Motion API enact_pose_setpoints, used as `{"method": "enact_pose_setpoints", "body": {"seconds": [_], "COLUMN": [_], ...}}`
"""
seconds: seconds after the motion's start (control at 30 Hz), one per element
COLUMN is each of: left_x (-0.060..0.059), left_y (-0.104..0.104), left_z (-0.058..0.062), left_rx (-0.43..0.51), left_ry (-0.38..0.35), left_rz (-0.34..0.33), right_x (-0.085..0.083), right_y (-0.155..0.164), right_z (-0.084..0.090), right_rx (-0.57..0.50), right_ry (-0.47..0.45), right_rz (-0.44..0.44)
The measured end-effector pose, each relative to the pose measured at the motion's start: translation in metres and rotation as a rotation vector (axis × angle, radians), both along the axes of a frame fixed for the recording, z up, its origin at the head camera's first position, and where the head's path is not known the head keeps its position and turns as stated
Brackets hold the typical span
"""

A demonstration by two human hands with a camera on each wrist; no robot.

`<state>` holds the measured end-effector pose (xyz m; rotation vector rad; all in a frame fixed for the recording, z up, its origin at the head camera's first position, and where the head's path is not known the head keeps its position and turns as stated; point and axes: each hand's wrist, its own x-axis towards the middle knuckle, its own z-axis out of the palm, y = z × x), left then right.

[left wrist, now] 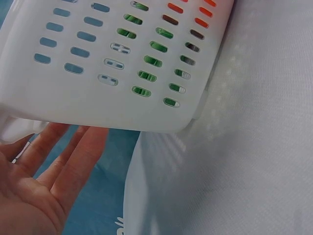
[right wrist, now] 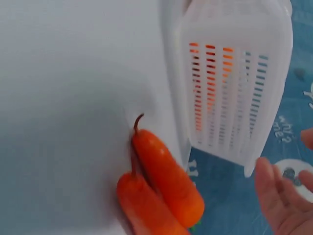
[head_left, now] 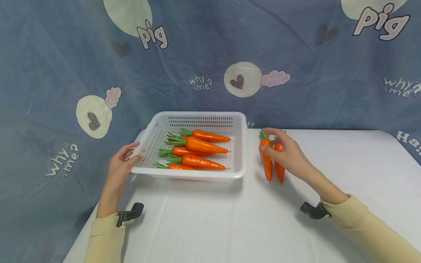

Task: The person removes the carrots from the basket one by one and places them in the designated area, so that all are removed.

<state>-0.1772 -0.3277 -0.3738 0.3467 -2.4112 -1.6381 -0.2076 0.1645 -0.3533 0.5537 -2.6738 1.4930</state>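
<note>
Just right of the basket (head_left: 244, 146), on the counter (head_left: 210, 223), lie 2 loose carrots (head_left: 267, 168), side by side, tips toward the person. R hand (head_left: 288, 152) is over their leafy end: thumb & index curved w/ a gap, nothing held. L hand (head_left: 119, 166) pinches the basket's left rim. Prob. best to close R grip on one carrot's thick end, clear of its neighbor, w/ L hand steadying. In the white slotted basket: min. 5 piled carrots (head_left: 205, 146), greens toward its left side, some overlapping.

Head view from above, wrist views close (basket (head_left: 187, 174) in all)
</note>
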Motion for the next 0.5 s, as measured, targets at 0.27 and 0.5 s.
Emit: {"method": "enact_pose_setpoints", "body": {"seconds": [0.27,0.5], "left_x": [0.0,-0.001], "left_y": [-0.001,-0.001], "left_z": [0.0,0.0], "left_rx": [0.01,0.006], "left_ry": [-0.007,-0.015], "left_rz": [-0.003,0.009], "right_x": [0.001,0.001], "right_y": [-0.023,-0.045], "right_z": [0.007,0.012], "right_rx": [-0.053,-0.092], "right_ry": [0.112,0.113], "right_rz": [0.008,0.065]}}
